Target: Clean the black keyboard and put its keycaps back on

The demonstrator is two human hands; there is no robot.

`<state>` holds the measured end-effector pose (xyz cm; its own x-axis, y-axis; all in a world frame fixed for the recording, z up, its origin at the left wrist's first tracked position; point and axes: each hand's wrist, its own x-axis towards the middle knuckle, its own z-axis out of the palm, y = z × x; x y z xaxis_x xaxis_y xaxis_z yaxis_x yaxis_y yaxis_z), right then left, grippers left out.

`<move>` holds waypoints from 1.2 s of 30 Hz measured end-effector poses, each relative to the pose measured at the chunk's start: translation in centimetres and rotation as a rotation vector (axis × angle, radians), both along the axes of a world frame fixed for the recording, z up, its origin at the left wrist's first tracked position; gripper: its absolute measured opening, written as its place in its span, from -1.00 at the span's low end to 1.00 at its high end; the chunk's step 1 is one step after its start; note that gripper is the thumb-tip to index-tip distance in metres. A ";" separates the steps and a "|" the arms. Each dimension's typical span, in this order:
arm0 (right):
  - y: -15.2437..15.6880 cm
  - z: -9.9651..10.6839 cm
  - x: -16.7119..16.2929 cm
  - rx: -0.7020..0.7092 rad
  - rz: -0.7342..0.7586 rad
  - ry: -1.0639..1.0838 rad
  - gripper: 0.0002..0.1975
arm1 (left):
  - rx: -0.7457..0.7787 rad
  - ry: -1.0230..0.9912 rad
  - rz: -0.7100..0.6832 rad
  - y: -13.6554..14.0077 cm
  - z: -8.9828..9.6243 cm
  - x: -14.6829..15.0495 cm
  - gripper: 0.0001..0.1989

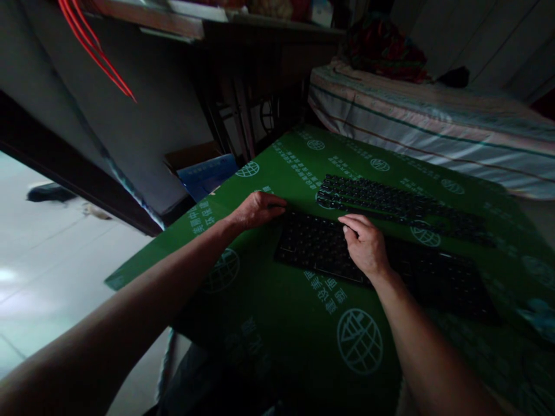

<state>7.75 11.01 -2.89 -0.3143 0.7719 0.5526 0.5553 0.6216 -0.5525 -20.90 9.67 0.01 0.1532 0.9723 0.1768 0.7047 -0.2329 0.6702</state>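
Observation:
A black keyboard base (329,248) lies at a slant in front of me, with small pale dots across its surface. My left hand (256,210) is at its far left corner, fingertips drawn close together; whatever may be between them is too small and dark to make out. Over the middle of the base is my right hand (366,242), its thumb and fingers closed near the far edge. I cannot make out anything in that pinch. Beyond the base, rows of loose black keycaps (381,196) are laid out in keyboard order.
A green sheet with white print (255,312) covers the tabletop. A striped bed (433,124) stands beyond it. To the left are a dark wooden table (277,37), a blue box (206,176) and hanging red cords (99,52). Something pale blue (540,318) lies at the right.

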 end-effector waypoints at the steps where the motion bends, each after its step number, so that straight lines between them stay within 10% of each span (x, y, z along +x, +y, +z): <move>1: 0.0 0.0 0.0 0.002 0.000 -0.010 -0.72 | 0.003 0.000 0.013 0.1 0.0 0.0 -0.74; 21: -1.0 0.3 -1.6 0.108 -0.052 -0.255 -0.74 | 0.236 0.135 -0.290 1.5 -0.4 5.1 -0.73; 36: -1.1 -0.2 -2.5 0.082 -0.120 -0.161 -0.75 | 0.106 0.093 -0.271 1.2 -0.8 4.5 -0.70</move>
<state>5.26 9.88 -3.08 -0.3122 0.7637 0.5651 0.7053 0.5848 -0.4007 -16.45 10.86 -0.79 0.4250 0.8705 0.2482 0.6643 -0.4862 0.5677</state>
